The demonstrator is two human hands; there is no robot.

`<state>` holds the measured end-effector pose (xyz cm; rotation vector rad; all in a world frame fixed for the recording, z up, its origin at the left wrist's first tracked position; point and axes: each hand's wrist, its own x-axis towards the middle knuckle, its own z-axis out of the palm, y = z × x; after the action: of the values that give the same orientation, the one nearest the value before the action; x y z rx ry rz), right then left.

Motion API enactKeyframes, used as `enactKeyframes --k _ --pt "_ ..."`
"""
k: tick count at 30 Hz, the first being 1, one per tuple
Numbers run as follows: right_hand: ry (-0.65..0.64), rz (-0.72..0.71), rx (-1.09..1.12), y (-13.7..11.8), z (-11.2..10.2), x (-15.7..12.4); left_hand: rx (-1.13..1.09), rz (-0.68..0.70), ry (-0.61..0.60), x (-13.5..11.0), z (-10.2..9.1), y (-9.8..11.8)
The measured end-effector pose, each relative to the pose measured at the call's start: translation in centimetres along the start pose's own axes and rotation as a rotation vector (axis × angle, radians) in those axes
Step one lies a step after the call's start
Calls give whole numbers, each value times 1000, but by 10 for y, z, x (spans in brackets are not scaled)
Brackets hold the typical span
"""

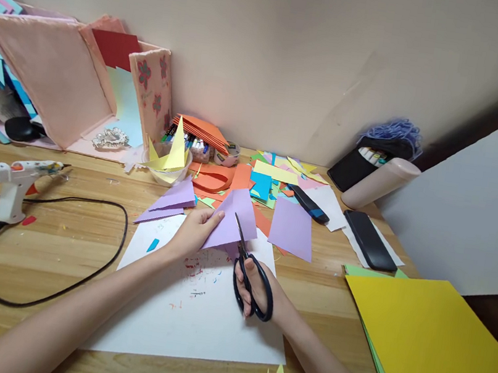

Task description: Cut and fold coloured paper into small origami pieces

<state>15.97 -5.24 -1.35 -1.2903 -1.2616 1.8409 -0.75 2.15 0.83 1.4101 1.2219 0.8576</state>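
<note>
My left hand (195,233) pinches the left edge of a folded purple paper piece (235,217), holding it above a white sheet (191,321). My right hand (262,288) has its fingers through the black handles of a pair of scissors (250,268). The blades point up and left, into the purple paper's lower edge. Two more purple pieces lie close by, one on the left (172,200) and one on the right (293,229).
A glue gun (16,177) with a black looping cord (48,244) lies at the left. Coloured paper scraps (273,181), a bowl (168,168), markers, a black phone (369,239) and a pink bottle (380,182) sit behind. Yellow sheets (434,351) lie at the right. Pink craft boards (54,76) lean against the wall.
</note>
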Motion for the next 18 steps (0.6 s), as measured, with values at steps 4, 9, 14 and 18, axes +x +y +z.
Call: enactKeyframes --k 4,9,14,18 --pt "-40 -32 16 -1 -2 -1 -13 -5 -26 -2 1 4" --pt "-33 -2 57 -2 -2 0 14 -4 -42 -4 2 7" --pt "-4 22 58 1 0 2 6 11 -40 -5 2 8" --pt "14 23 34 0 2 1 -23 -5 -44 -5 2 8"
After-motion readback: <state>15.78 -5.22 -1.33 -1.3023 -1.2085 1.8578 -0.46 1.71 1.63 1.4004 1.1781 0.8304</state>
